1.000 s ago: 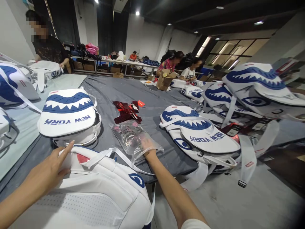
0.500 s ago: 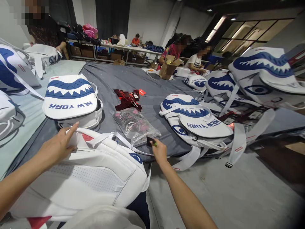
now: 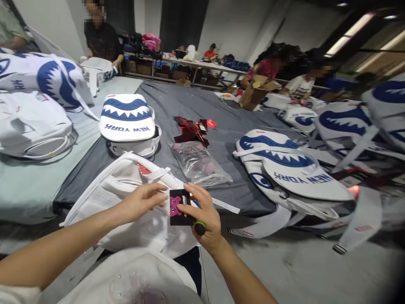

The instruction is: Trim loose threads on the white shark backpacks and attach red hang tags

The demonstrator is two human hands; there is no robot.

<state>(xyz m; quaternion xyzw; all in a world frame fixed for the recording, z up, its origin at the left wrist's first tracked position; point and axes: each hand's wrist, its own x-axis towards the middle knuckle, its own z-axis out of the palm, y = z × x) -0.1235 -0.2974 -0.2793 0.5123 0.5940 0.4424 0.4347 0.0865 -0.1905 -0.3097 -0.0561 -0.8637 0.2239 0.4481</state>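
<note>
My right hand [image 3: 205, 213] grips a black card [image 3: 176, 207] printed with a pink bear figure. A small green-and-black object [image 3: 200, 228] also sits in this hand; its kind is unclear. My left hand [image 3: 146, 203] has its fingers stretched toward the card's left edge, and I cannot tell whether they touch it. Under both hands a white backpack [image 3: 104, 190] with a red label leans between my body and the table edge. Beyond it lies a clear plastic bag [image 3: 202, 162] with pink and dark pieces inside, next to a pile of dark red tags [image 3: 191, 131].
A white shark-mouth backpack [image 3: 126, 116] stands on the grey-covered table [image 3: 164, 95]. Another backpack [image 3: 284, 164] overhangs the edge at right, its straps hanging, with several more behind. White bags [image 3: 31, 122] fill the left side. Co-workers stand or sit around the far side near a cardboard box [image 3: 256, 93].
My right hand has brought the card left, over the backpack, and its printed face now shows. My left hand has moved right from the backpack's top edge toward the card. The view has swung left.
</note>
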